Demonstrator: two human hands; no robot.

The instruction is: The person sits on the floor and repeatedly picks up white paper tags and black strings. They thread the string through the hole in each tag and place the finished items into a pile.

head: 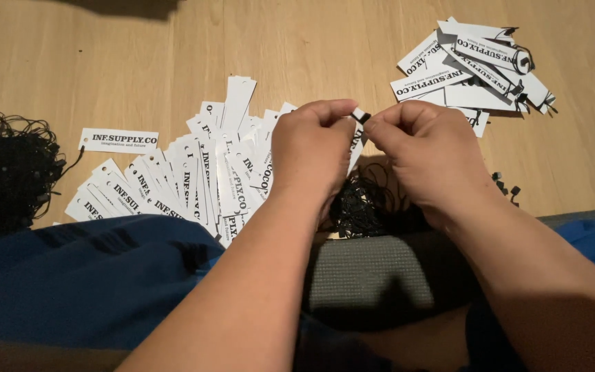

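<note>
Wooden floor (105, 62) is lying bare across the upper left and upper middle of the frame, giving open room beyond the hands; the lower edge is being crowded by blue cloth (84, 275) and a grey pad (366, 275). Both hands are meeting at centre. The left hand (311, 155) is pinching a white tag (358, 138) between thumb and fingertips, and the right hand (428, 158) is pinching narrowly on a small black fastener (364, 118) at the tag's top end, so the tag is sitting right between the two grips, mostly hidden behind the left fingers. One fanned pile of tags (187, 179) is spreading out left of the hands, too many overlapping to count. One tag (118, 140) is lying alone at left. A second, smaller pile (470, 69), with black strings attached, is sitting at upper right. Two tangles of black string are showing: one (8, 172) at the left edge, one (366, 200) just below the hands.
</note>
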